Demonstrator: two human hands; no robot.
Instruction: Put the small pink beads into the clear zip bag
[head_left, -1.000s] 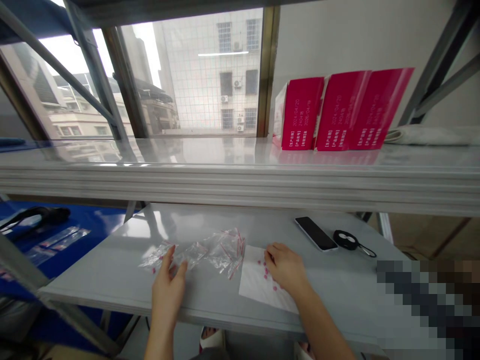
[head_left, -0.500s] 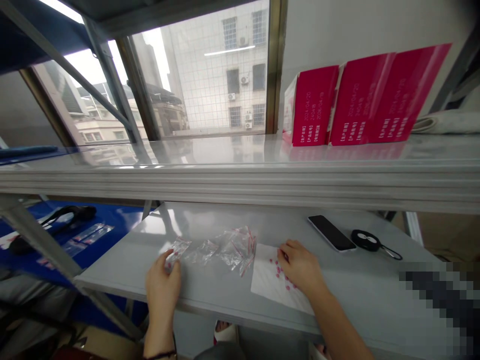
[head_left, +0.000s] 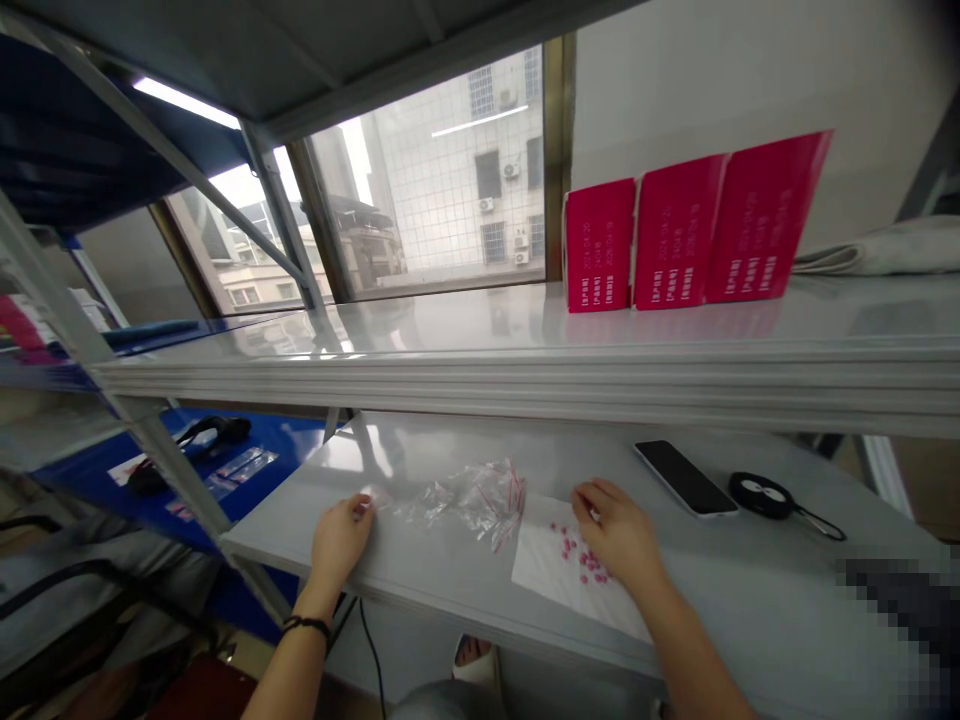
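Note:
My left hand (head_left: pixel 341 540) is at the left of the grey table, thumb and fingers pinched together on the near edge of a small clear plastic bag (head_left: pixel 380 496). To its right lies a loose pile of clear zip bags (head_left: pixel 472 500) with red seal lines. My right hand (head_left: pixel 619 530) rests over the right side of a white paper sheet (head_left: pixel 538 562), its fingers curled and thumb tucked in. Whether anything is between those fingertips is hidden. Several small pink tablets (head_left: pixel 589 562) are scattered on the paper beside that hand.
A phone (head_left: pixel 684 478) and a round black case with a carabiner (head_left: pixel 763 494) lie at the right of the table. Above runs a shelf edge (head_left: pixel 480 385) carrying pink boxes (head_left: pixel 679 232). At left, a blue table (head_left: pixel 292 440) holds flat packets (head_left: pixel 238 468).
My left hand's spread fingers have closed into a pinch at the small bag. My right hand stays over the paper. The whole view has shifted with my head.

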